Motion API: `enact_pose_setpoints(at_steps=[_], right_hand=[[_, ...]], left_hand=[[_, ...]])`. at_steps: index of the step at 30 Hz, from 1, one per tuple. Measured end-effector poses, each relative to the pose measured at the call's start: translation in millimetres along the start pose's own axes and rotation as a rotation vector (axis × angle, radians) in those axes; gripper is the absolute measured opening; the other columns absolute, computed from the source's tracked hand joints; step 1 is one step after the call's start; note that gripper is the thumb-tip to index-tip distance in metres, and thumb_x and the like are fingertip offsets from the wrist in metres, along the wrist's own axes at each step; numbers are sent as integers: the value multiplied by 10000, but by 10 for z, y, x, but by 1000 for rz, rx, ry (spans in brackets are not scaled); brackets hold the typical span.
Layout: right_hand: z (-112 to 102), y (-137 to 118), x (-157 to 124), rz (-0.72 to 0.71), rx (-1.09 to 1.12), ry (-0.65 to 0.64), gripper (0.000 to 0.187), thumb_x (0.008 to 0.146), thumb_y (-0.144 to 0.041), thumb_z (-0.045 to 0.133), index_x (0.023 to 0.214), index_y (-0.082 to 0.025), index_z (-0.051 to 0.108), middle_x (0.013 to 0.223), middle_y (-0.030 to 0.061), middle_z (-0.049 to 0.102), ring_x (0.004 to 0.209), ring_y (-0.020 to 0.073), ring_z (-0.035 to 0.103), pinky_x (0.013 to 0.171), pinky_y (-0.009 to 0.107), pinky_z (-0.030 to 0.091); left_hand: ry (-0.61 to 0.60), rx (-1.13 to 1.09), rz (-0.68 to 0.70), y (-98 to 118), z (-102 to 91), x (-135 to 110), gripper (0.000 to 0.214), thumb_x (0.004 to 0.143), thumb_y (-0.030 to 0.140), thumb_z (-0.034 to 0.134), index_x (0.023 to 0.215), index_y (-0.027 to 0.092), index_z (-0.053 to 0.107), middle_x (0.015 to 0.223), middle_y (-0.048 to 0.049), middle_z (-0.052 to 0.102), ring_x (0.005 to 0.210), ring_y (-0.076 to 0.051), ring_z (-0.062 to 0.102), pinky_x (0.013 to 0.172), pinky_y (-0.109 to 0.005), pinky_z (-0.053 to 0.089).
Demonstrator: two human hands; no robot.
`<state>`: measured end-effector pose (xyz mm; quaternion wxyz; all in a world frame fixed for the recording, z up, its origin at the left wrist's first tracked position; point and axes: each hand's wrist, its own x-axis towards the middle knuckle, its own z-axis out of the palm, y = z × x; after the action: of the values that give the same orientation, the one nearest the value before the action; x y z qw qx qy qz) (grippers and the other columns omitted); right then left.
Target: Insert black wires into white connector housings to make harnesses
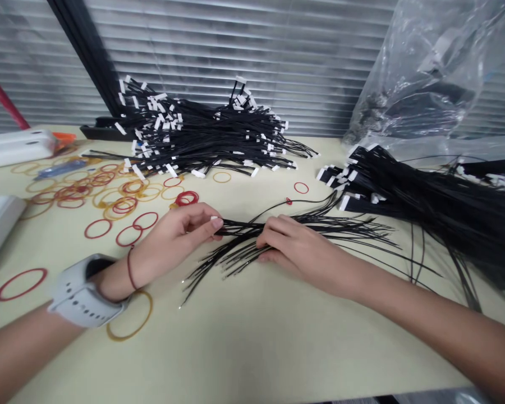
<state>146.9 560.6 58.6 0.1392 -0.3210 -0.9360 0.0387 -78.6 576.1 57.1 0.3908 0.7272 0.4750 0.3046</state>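
Observation:
Thin black wires (246,255) lie loosely across the middle of the table, their bare ends fanned out at both sides. My left hand (185,227) pinches a black cable by its small white connector (214,218), thumb against the fingers. To the right, my right hand (290,244) is closed around some of the black wires, its fingertips curled under and partly hidden. A red rubber band is around my left wrist, beside a watch with a pale strap (88,292).
Behind is a big pile of black cables (206,129) with white connectors. Another cable heap (437,207) lies at right, below a clear plastic bag (429,78). Red and yellow rubber bands (122,202) are scattered at left, near white boxes (17,147). Window blinds (278,50) stand behind.

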Motion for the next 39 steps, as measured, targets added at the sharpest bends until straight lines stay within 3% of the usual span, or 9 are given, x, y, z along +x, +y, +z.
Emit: enact_pose_setpoints(at_steps=[4,9,14,17,20,25,28,35,39], right_hand=[[5,-46,-9,-10,-65,-39,231,906,-191,351,755,-132,517,798,58,497,784,152,428,723,275,381],[24,-6,-53,-64,-195,-41,220,904,-152,304,774,-134,481,858,77,501,782,162,427,713,306,363],[21,49,-71,88,69,9,108,860,-88,361,833,-145,449,824,42,523,752,121,475,641,231,389],[-6,17,-56,132,198,57,122,866,-109,389,916,-152,491,876,36,561,796,112,513,688,226,400],[-41,-63,-45,171,215,87,135,868,-153,416,832,-160,546,817,13,584,779,115,521,707,239,386],[-56,-176,-49,397,317,138,152,873,-194,399,768,-178,507,739,-27,568,672,96,490,602,237,345],[-24,-216,-48,475,368,146,169,883,-219,398,757,-180,503,724,-38,569,668,93,490,616,246,336],[47,-272,-48,501,422,204,120,845,-207,495,766,-217,585,751,-89,616,725,71,523,716,260,318],[61,-221,-39,524,434,227,148,846,-231,478,744,-202,581,701,-77,608,648,66,510,640,244,325]], left_hand=[[-23,-167,-70,39,10,-22,169,801,343,548,806,174,564,687,42,525,665,-96,579,692,-217,517],[-88,-207,-150,110,-9,-31,182,789,238,563,961,179,562,796,14,628,762,-109,632,707,-180,512],[-35,-298,-206,137,1,-24,151,788,217,563,926,159,582,792,9,622,813,-132,640,774,-205,512],[-13,-366,-253,149,19,-40,115,787,215,573,885,155,573,798,8,620,789,-124,638,785,-212,516],[-27,-388,-257,198,35,-78,63,801,216,570,821,156,571,763,30,587,738,-82,609,793,-185,511],[-43,-428,-266,274,69,-126,54,808,172,561,760,158,582,709,51,528,715,-57,562,791,-175,516],[-30,-489,-300,273,103,-135,85,807,142,555,729,154,587,693,52,535,699,-51,564,771,-157,517],[-54,-487,-366,342,176,-127,130,823,72,509,752,135,597,696,33,596,675,-41,583,673,-81,496],[-65,-488,-365,325,187,-113,88,816,74,527,821,134,591,779,17,624,750,-66,616,728,-116,506]])
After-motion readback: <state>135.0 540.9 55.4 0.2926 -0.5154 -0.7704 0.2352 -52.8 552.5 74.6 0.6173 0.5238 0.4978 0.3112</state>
